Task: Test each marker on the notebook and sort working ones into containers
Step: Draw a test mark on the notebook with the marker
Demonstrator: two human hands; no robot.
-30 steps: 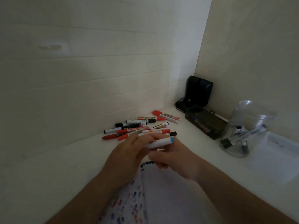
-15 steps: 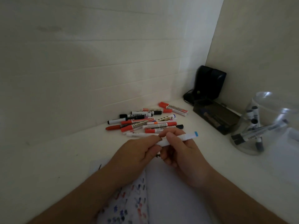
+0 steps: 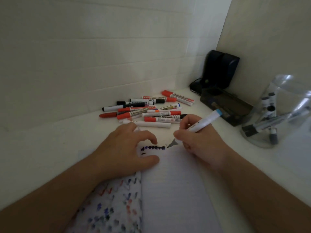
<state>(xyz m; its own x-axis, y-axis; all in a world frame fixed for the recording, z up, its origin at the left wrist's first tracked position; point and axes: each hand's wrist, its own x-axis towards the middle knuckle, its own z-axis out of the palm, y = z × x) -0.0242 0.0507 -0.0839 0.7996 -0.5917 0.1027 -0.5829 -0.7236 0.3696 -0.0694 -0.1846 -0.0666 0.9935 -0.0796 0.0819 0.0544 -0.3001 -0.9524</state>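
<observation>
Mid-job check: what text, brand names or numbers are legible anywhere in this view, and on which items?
"WHITEGUARD" (as best it reads): on the barrel of a red-capped marker in the marker pile.
Other pile markers carry printed labels, all too small or blurred to read.
White marker held in the right hand: no readable print.
Markers in the clear container: labels blurred.
Notebook: only test scribbles, no words.
</observation>
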